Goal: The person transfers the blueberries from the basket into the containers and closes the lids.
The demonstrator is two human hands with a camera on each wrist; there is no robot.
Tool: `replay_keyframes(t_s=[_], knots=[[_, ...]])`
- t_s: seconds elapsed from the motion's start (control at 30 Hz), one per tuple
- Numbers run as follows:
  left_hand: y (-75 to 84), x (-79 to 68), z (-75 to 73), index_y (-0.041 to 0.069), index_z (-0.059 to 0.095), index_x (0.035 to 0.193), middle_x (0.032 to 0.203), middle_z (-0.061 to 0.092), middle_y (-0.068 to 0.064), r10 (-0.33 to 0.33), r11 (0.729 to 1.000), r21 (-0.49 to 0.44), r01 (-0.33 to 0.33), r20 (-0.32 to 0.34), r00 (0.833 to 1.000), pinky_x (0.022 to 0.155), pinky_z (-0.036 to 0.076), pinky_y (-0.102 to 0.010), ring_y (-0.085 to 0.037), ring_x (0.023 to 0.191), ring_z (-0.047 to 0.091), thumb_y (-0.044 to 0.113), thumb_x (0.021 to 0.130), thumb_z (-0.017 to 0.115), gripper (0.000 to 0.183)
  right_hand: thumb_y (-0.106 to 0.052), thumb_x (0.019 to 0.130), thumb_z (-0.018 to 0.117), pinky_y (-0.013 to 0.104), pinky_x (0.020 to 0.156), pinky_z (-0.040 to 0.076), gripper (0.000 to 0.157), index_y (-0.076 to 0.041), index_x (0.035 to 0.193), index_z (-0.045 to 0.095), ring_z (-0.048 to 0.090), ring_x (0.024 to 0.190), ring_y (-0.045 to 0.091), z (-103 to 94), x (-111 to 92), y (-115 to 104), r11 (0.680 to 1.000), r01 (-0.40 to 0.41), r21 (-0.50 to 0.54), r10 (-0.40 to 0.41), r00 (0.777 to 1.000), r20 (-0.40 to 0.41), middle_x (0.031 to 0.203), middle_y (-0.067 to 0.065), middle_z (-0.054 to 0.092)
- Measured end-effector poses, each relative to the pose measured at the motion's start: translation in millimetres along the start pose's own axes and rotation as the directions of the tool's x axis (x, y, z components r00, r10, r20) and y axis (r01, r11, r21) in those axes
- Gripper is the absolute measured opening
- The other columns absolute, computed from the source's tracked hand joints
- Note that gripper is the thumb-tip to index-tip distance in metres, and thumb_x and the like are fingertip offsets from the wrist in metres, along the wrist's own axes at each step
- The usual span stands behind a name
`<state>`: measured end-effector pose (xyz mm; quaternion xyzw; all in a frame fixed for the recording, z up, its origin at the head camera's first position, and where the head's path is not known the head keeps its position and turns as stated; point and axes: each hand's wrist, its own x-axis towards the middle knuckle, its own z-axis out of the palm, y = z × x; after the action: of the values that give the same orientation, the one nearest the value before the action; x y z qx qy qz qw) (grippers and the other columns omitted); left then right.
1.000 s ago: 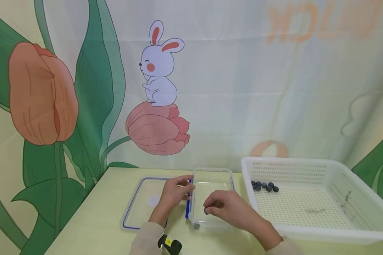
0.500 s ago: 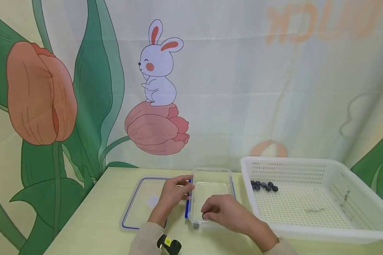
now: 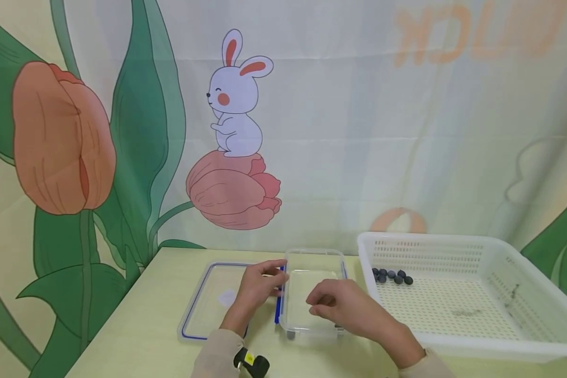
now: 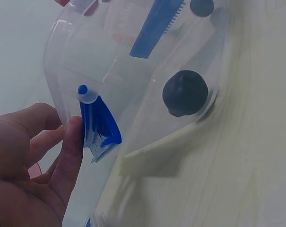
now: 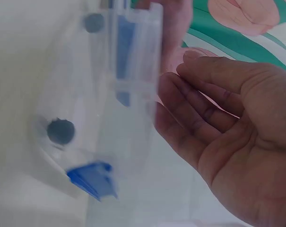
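Observation:
A clear plastic food container (image 3: pixel 312 333) with blue side clips stands upright at the table's middle. My left hand (image 3: pixel 259 286) holds its left side, with the thumb against a blue clip (image 4: pixel 101 125) in the left wrist view. One blueberry (image 3: pixel 290 334) lies in the front left corner and another blueberry (image 3: pixel 338 326) in the front right, partly covered by my right hand. That right hand (image 3: pixel 347 310) hovers over the container's right side. Its fingers are loosely bent with nothing between them, as the right wrist view also shows.
A white perforated basket (image 3: pixel 453 310) stands on the right, with several blueberries (image 3: pixel 391 275) along its left side. A clear lid (image 3: pixel 203 302) with a blue seal lies left of the container, partly behind my left arm. A printed curtain (image 3: pixel 321 131) hangs behind the table.
My right hand has lowered a blueberry into the container's front part, let it go and risen slightly to the right. My left hand keeps its place on the container.

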<state>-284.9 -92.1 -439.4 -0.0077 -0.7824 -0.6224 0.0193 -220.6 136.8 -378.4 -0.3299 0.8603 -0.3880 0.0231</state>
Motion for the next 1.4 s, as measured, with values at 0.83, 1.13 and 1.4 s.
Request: replay_keyframes(t_s=[0.83,1.13,1.4], knots=[[-1.8,0.7,1.0,0.011,0.073,0.136,0.112,0.067,-0.010,0.001,1.000,0.009,-0.001,-0.010,1.000,0.075,0.065,-0.028,-0.020,0.089,0.069,0.011,0.096,0.078,0.041,-0.013,0.099,0.076,0.031,0.080,0.062,0.012,-0.011,0.111,0.077,0.074,0.093,0.018,-99.9,-13,-8,0.989,-0.069,-0.133,0.051,0.990,-0.133,0.102,-0.005,0.075],[-0.9,-1.8,-0.3,0.010,0.073,0.136,0.113,0.067,-0.011,0.014,1.000,-0.002,-0.014,0.002,1.000,0.076,0.065,-0.030,-0.020,0.088,0.069,0.011,0.096,0.078,0.041,-0.014,0.099,0.077,0.030,0.083,0.062,0.017,-0.007,0.114,0.077,0.073,0.096,0.017,-128.3,-13,11,0.981,-0.059,-0.185,0.037,0.992,-0.120,0.107,-0.001,0.076],[-0.6,-1.9,-0.6,0.010,0.073,0.136,0.113,0.067,-0.011,0.011,1.000,-0.003,-0.011,-0.002,1.000,0.075,0.065,-0.029,-0.020,0.087,0.069,0.010,0.096,0.078,0.040,-0.014,0.100,0.076,0.032,0.084,0.061,0.013,-0.011,0.113,0.079,0.071,0.097,0.017,-149.6,-17,35,0.969,-0.076,-0.234,0.047,0.991,-0.126,0.107,-0.003,0.075]])
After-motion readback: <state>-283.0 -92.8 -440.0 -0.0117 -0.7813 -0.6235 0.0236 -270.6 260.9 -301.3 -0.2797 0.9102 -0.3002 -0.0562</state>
